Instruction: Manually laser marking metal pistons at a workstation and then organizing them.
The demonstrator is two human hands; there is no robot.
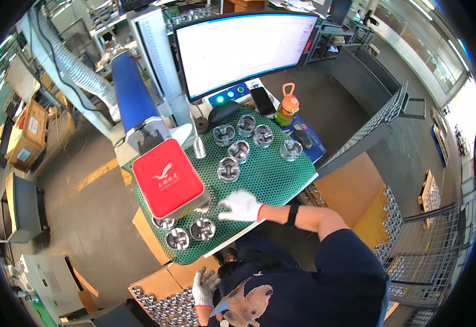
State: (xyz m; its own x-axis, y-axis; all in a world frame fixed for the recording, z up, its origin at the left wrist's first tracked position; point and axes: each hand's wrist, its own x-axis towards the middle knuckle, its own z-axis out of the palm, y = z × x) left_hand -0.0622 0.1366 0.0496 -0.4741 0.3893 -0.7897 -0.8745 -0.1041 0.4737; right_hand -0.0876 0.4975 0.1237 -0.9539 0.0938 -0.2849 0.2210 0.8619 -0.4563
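My right hand (pixel 241 206), in a white glove, reaches over the green perforated mat (pixel 270 185) with its fingers apart and nothing visible in them. Just left of its fingertips, a metal piston (pixel 204 207) shows partly beneath the red-topped box-shaped head (pixel 168 177) of a blue machine. Closer to me on the mat stand more pistons, among them one (pixel 202 229) and another (pixel 178 238). My left hand (pixel 206 284), gloved with a grey palm, is low beside my body. Its fingers are loosely stretched and hold nothing visible, above a box of many pistons (pixel 167 308).
Several pistons (pixel 239 151) stand on the mat's far half. Behind them are a monitor (pixel 243 52), a black mouse (pixel 224 112), a phone (pixel 262 101) and an orange-capped bottle (pixel 287 107). At right are a metal cart (pixel 358 136) and a cardboard-lined tray of pistons (pixel 352 191).
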